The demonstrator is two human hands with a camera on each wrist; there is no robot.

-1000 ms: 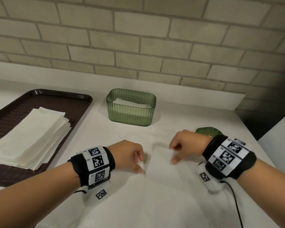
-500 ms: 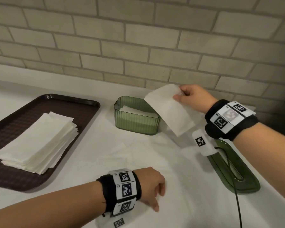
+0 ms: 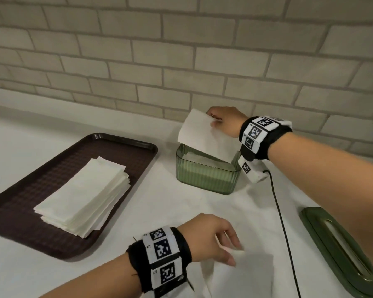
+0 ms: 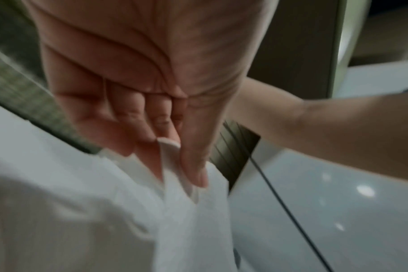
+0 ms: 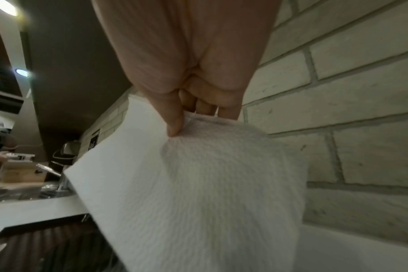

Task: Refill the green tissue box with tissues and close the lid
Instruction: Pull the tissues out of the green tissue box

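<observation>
At centre right of the head view, the right hand (image 3: 224, 123) pinches a folded tissue (image 3: 207, 136) over the open green tissue box (image 3: 207, 175). Lower centre, the left hand (image 3: 211, 237) pinches another tissue (image 3: 246, 274) on the bench (image 3: 159, 211); the lid (image 3: 340, 250) lies lower right.
</observation>
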